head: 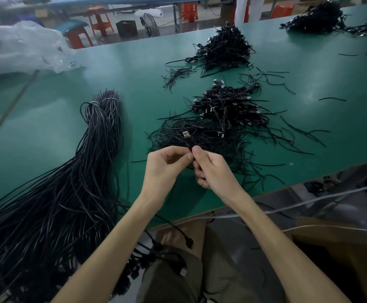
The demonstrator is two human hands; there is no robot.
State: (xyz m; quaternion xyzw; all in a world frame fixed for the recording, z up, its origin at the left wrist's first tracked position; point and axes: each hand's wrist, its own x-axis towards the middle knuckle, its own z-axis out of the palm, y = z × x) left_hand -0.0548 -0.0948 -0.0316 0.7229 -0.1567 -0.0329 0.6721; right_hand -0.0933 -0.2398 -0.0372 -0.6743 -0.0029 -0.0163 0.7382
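The right hand (213, 169) grips a black USB cable (190, 143), fingers curled round it and thumb pressed along it, so that the metal plug (186, 134) sticks up just above both hands. The left hand (165, 165) pinches the same cable between thumb and fingertips, touching the right thumb. Just beyond the hands on the green table (134, 79) lies a scatter of loose black ties (202, 130), a heap of coiled cables (228, 106) farther off, and a thick bundle of long cables (68, 182) left of the left hand
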